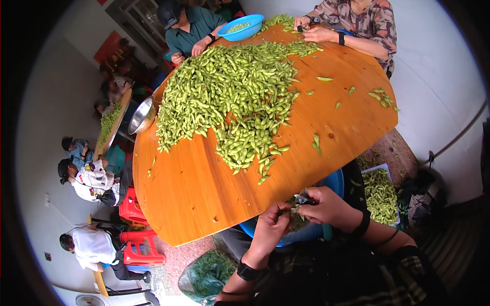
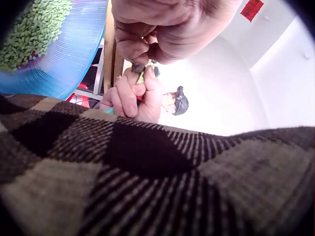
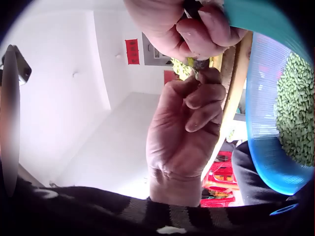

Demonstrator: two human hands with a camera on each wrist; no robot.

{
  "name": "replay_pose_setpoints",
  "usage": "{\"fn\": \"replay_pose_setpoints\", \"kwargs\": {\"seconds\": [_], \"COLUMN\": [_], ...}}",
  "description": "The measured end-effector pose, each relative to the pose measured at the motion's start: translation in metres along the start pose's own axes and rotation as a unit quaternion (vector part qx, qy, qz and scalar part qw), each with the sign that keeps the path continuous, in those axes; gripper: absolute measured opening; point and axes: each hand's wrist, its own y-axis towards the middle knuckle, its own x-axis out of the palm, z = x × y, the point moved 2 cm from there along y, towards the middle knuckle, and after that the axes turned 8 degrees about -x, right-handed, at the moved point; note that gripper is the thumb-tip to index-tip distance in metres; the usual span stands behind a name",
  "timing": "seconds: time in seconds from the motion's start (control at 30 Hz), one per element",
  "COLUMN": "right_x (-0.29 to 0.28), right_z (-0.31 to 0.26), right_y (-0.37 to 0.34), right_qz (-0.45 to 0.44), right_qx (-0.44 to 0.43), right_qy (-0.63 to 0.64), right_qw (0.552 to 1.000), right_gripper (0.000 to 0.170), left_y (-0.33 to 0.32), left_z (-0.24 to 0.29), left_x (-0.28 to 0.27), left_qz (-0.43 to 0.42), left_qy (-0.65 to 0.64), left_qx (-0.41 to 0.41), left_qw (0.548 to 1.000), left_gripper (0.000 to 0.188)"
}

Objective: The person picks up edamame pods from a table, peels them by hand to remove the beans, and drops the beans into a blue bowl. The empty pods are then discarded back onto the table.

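Observation:
Over a blue basin (image 1: 335,181), my two hands meet at the near edge of the table. My left hand (image 1: 274,228) pinches one end of a small green soybean pod (image 2: 141,78), fingers curled in. Close against it, my right hand (image 1: 326,206) holds the pod between thumb and fingers. A dark, partly silvery piece (image 1: 303,198) shows at the right thumb and fingertips; its kind cannot be made out. Many shelled green beans (image 3: 296,108) lie in the basin. Much of the pod is hidden by the fingers.
A large heap of soybean pods (image 1: 229,86) covers much of the wooden table (image 1: 189,188). Two people sit across it, near another blue basin (image 1: 241,27). A metal bowl (image 1: 142,116) stands at the left edge. A crate of pods (image 1: 380,196) is on the floor at right.

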Motion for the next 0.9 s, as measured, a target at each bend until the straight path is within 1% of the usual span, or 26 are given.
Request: {"fn": "replay_pose_setpoints", "kwargs": {"seconds": [0.03,0.07,0.1,0.13,0.17,0.2,0.23,0.3,0.37,0.4,0.47,0.53,0.57,0.63,0.67,0.7,0.73,0.77,0.83,0.9], "right_x": [-0.005,-0.017,-0.03,-0.037,-0.057,-0.069,-0.079,-0.096,-0.102,-0.102,-0.099,-0.084,-0.081,-0.072,-0.066,-0.064,-0.06,-0.056,-0.047,-0.04], "right_z": [0.001,0.0,-0.003,-0.018,-0.018,-0.025,-0.031,-0.021,-0.016,-0.015,-0.019,-0.032,-0.034,-0.034,-0.037,-0.035,-0.032,-0.03,-0.034,-0.034], "right_y": [0.001,0.005,0.01,0.01,0.014,0.015,0.015,0.022,0.027,0.026,0.021,0.013,0.012,0.01,0.01,0.012,0.015,0.018,0.017,0.015], "right_qz": [0.003,0.052,0.101,0.148,0.159,0.178,0.198,0.206,0.214,0.205,0.198,0.16,0.166,0.114,0.101,0.105,0.087,0.067,0.062,0.037], "right_qx": [0.009,-0.063,-0.133,-0.146,-0.218,-0.203,-0.186,-0.204,-0.222,-0.231,-0.242,-0.128,-0.128,-0.102,-0.115,-0.116,-0.116,-0.115,-0.116,-0.116], "right_qy": [0.027,-0.066,-0.158,-0.166,-0.223,-0.25,-0.276,-0.259,-0.244,-0.251,-0.259,-0.166,-0.164,-0.113,-0.089,-0.085,-0.081,-0.077,-0.054,-0.098], "right_qw": [1.0,0.994,0.973,0.964,0.937,0.93,0.922,0.921,0.919,0.917,0.914,0.965,0.964,0.982,0.984,0.984,0.986,0.988,0.99,0.988], "right_gripper": [0.019,0.019,0.02,0.024,0.025,0.024,0.023,0.021,0.02,0.017,0.016,0.013,0.013,0.013,0.014,0.014,0.014,0.015,0.017,0.019], "left_y": [0.0,-0.003,-0.003,-0.004,-0.007,-0.004,0.004,0.025,0.058,0.078,0.113,0.122,0.124,0.113,0.103,0.095,0.089,0.081,0.065,0.057], "left_z": [0.0,0.005,0.01,0.019,0.027,0.038,0.047,0.067,0.085,0.085,0.08,0.077,0.077,0.078,0.079,0.078,0.075,0.071,0.064,0.058], "left_x": [-0.002,-0.003,-0.002,0.002,0.007,0.009,0.012,0.016,0.021,0.02,0.014,0.013,0.013,0.018,0.022,0.024,0.026,0.028,0.03,0.028], "left_qz": [0.001,-0.007,-0.007,0.019,0.045,0.053,0.054,0.136,0.235,0.235,0.269,0.258,0.246,0.226,0.218,0.211,0.199,0.196,0.173,0.18], "left_qy": [0.04,0.189,0.192,0.34,0.474,0.479,0.48,0.517,0.495,0.495,0.537,0.545,0.553,0.554,0.514,0.474,0.456,0.458,0.371,0.353], "left_qx": [-0.004,0.019,0.02,0.13,0.235,0.243,0.243,0.206,0.253,0.255,0.257,0.256,0.253,0.262,0.285,0.306,0.365,0.365,0.214,0.219], "left_qw": [0.999,0.982,0.981,0.931,0.847,0.842,0.841,0.82,0.797,0.797,0.757,0.756,0.755,0.757,0.779,0.798,0.787,0.786,0.887,0.892], "left_gripper": [0.012,0.01,0.01,0.009,0.009,0.014,0.014,0.016,0.014,0.014,0.015,0.015,0.016,0.017,0.017,0.018,0.016,0.016,0.014,0.013]}}
